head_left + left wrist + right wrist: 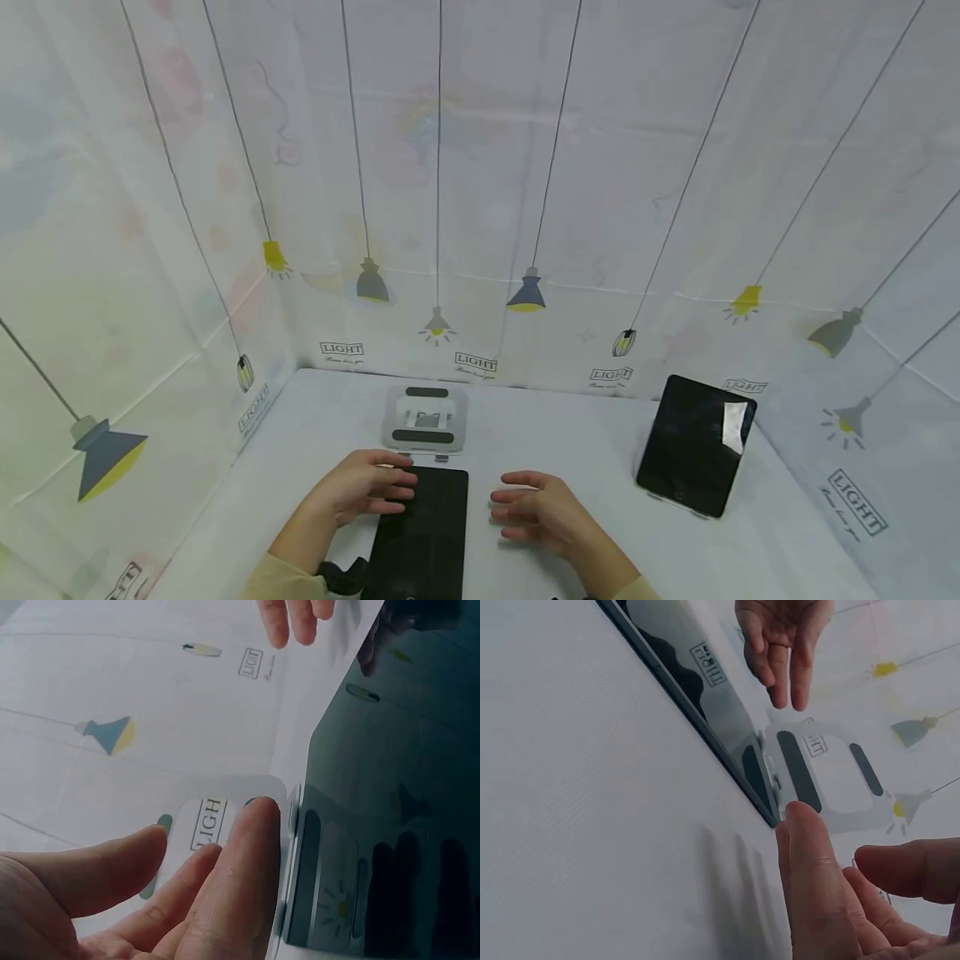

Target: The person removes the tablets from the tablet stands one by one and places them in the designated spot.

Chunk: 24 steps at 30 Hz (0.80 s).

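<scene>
A black-screened tablet (pixel 423 533) lies on the white table between my hands, its lower end cut off by the head view's bottom edge. My left hand (pixel 367 485) hovers by its upper left edge, fingers loosely bent and overlapping the screen in that view. In the left wrist view the fingers of this hand reflect in the dark glass (pixel 397 772). To the right of the tablet, my right hand (pixel 536 512) is held apart from it, fingers relaxed, palm turned inward. Neither hand holds anything. Just beyond the tablet's top edge lies a grey stand (pixel 425 419) with dark pads.
A second black-screened tablet (pixel 696 446) sits at the right of the table, a white edge showing beneath it. A white cloth (pixel 480 192) printed with hanging lamps walls in the back and sides. A black strap (pixel 345 577) is around my left wrist.
</scene>
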Motion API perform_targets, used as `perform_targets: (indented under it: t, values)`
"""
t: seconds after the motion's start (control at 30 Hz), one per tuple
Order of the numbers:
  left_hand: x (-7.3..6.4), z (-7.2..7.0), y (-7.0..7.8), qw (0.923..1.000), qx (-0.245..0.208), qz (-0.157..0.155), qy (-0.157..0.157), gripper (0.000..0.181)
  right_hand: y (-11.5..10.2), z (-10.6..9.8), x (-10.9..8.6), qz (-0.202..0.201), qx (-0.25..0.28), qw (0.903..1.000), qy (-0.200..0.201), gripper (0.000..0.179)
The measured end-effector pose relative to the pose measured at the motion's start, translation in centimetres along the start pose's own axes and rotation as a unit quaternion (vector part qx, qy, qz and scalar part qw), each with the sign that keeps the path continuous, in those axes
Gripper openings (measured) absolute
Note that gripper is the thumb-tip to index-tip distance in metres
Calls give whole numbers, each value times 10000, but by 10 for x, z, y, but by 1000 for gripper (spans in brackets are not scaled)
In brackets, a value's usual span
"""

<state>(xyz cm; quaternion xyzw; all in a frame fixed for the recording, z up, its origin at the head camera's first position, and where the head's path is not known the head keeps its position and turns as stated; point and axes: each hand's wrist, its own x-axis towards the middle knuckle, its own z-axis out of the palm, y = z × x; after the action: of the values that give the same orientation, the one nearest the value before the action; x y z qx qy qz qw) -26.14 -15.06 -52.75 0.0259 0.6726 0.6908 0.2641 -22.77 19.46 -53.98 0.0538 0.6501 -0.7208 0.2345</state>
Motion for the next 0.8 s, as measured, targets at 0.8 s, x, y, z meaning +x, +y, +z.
perform_targets:
  t: [0.8]
  values:
    - [26, 48, 3, 9973, -192, 54, -705, 54, -1, -52, -30, 18, 222, 9992, 333, 75]
